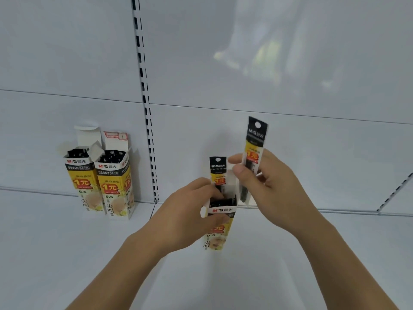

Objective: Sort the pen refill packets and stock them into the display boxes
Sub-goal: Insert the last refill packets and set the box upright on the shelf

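a: packets of pen refills are being fed into a display box (220, 222) that is kept upright on the white shelf (67, 253), near the middle.

b: how is the box kept steady?

a: it is gripped by the left hand (190, 211), with the thumb pressed across its printed front and the fingers curled at its open mouth, so the thin card is probably kept from tipping or folding while it is filled.

b: and the right hand (268, 182)?

a: a single refill packet (253, 157) is pinched upright between its thumb and curled fingers, just right of the box and above its mouth. the punched hanging hole is kept at the top, so the packet can be lowered end-first. a second packet (218, 173) is seen standing half out of the box, not yet pushed down.

b: what can be said of the materials?

a: the packets are long, narrow, flat sleeves of glossy film, black at the header and yellow lower down; some slipperiness and flex are to be expected. the boxes are tall, slim printed cardboard with top flaps folded back.

b: is other stock shown?

a: two filled boxes (100, 180) are stood side by side at the far left, against the back panel, well apart from the hands, flaps open and black packet tops showing. a slotted upright (148, 130) is seen between them and the work.
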`<control>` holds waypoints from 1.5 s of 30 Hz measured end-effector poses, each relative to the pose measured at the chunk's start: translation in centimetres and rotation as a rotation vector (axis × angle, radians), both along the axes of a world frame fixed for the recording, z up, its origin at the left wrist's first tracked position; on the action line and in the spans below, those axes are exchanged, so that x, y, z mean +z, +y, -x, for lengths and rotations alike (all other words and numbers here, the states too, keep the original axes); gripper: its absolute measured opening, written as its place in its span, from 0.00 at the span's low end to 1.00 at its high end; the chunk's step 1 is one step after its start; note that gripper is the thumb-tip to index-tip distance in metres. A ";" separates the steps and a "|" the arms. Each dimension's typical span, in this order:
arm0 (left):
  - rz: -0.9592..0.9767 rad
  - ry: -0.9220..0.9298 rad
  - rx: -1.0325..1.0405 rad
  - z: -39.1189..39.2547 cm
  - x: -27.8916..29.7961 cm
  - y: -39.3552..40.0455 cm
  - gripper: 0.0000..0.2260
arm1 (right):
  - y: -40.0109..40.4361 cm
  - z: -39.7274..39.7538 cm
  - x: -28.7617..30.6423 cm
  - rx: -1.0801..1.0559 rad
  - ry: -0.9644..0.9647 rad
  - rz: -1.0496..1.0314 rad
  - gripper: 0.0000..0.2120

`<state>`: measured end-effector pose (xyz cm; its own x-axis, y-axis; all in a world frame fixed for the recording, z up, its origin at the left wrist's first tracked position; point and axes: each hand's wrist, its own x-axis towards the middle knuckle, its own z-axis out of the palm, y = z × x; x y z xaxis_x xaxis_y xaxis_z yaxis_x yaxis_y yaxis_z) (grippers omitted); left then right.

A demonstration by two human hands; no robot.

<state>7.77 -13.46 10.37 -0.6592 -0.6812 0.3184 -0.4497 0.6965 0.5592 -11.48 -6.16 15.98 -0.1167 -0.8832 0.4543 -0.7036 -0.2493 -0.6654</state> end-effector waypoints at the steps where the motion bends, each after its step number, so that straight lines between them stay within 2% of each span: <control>1: -0.005 0.001 0.000 0.0 0.0 0.0 0.13 | -0.2 0.0 0.0 0.007 0.076 -0.001 0.06; 4: -0.021 0.021 -0.003 -0.1 0.0 -0.1 0.13 | -0.8 0.3 -1.0 0.026 0.220 -0.057 0.12; 9: -0.088 0.018 0.052 -0.3 -0.2 0.2 0.16 | -1.0 1.1 -0.6 0.061 0.235 -0.225 0.14; 14: -0.080 0.017 0.037 -0.2 0.0 0.2 0.15 | -0.8 0.6 1.2 0.097 0.244 -0.089 0.15; 19: -0.093 0.038 0.044 -0.4 -0.1 0.2 0.15 | -1.6 0.7 0.4 0.111 0.305 -0.063 0.07; 23: -0.166 0.073 0.112 -0.7 -0.3 0.3 0.20 | -1.9 0.7 -0.4 0.078 0.317 -0.184 0.09; 26: -0.188 0.103 0.121 -0.5 -0.4 0.6 0.25 | -1.7 0.4 0.2 0.066 0.275 -0.192 0.15; 30: -0.185 0.134 0.114 -0.3 -0.3 0.6 0.30 | -1.5 0.1 0.5 0.075 0.358 -0.321 0.13; 32: -0.175 0.128 0.100 -0.3 -0.3 0.4 0.29 | -1.7 0.2 0.6 0.070 0.416 -0.421 0.16; 35: -0.141 0.096 0.056 -0.5 -0.3 0.0 0.24 | -1.6 0.5 0.8 0.100 0.426 -0.511 0.18; 37: -0.093 0.069 0.025 -0.6 -0.1 -0.4 0.21 | -1.0 0.8 1.3 0.085 0.331 -0.447 0.20; 40: -0.009 -0.006 -0.017 -0.6 0.2 -0.9 0.23 | 0.1 1.1 2.7 -0.007 0.178 -0.215 0.25; 45: 0.081 -0.126 -0.028 -0.3 0.6 -1.2 0.24 | 1.1 1.5 4.5 -0.070 0.027 0.139 0.19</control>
<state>8.07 -14.65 10.98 -0.7159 -0.6373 0.2851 -0.4921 0.7503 0.4415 -12.97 -5.05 20.51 -0.1622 -0.8019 0.5751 -0.7395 -0.2871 -0.6089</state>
